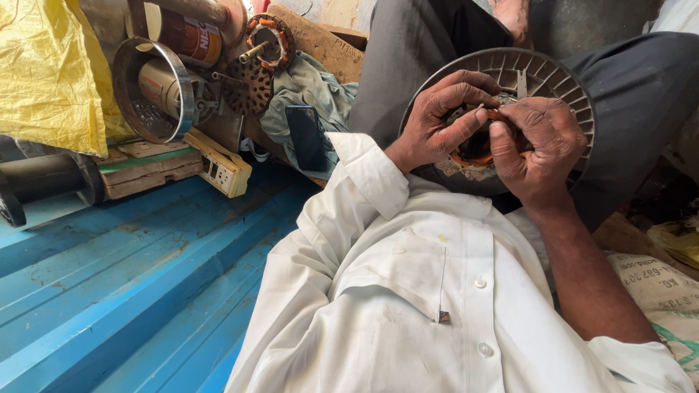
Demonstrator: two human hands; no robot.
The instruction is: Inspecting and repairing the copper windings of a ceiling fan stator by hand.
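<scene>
Both hands' fingers (466, 109) pinch copper winding (477, 149), mostly hidden, inside ribbed motor housing (561, 80).

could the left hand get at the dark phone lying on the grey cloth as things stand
Probably yes: the phone lies uncovered on the cloth, just beside the left hand. But both hands are busy on the finned round housing.

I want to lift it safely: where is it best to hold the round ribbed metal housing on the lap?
Probably by the ribbed rim of the housing, from its free outer edge. The left hand and right hand crowd the centre, where copper windings sit, so the stiff rim looks safer.
</scene>
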